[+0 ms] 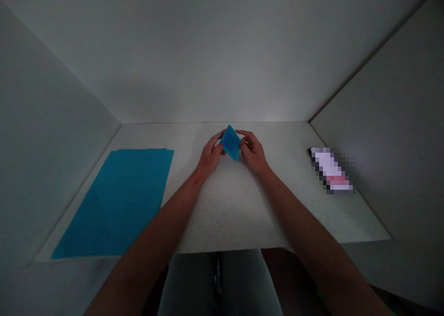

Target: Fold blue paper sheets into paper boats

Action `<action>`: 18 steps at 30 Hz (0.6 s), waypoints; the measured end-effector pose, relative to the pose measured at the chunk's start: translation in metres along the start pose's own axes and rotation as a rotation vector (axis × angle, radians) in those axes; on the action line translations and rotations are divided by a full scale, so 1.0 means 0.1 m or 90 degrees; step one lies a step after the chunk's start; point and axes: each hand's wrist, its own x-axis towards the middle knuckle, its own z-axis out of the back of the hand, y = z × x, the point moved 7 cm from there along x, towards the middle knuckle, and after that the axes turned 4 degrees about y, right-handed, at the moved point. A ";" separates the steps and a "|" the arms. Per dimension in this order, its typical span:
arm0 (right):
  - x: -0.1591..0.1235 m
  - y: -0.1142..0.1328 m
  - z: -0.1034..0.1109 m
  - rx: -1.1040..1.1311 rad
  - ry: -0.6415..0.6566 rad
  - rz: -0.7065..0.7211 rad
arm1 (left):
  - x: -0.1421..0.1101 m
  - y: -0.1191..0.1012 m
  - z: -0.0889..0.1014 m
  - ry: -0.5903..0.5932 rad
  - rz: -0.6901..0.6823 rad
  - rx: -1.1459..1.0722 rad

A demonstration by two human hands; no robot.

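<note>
A small piece of folded blue paper [231,143], diamond-shaped from here, is held just above the white table between my two hands. My left hand [210,154] grips its left corner, thumb in front and fingers behind. At the right corner, my right hand [253,152] pinches the paper between thumb and fingers, with the index finger reaching along the upper edge. The back of the paper and some fingertips are hidden.
Large blue sheets [121,200] lie stacked on the left of the white table [229,214]. A blurred-out phone-like device [329,170] rests at the right. Pale walls [215,52] enclose the table at the back and both sides.
</note>
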 end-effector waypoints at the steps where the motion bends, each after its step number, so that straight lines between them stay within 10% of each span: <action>1: 0.00 -0.02 0.00 0.012 0.000 -0.013 | 0.00 0.00 0.01 -0.003 0.002 -0.002; 18: 0.04 -0.17 0.04 0.007 -0.028 -0.059 | -0.01 -0.03 0.09 -0.026 -0.062 0.111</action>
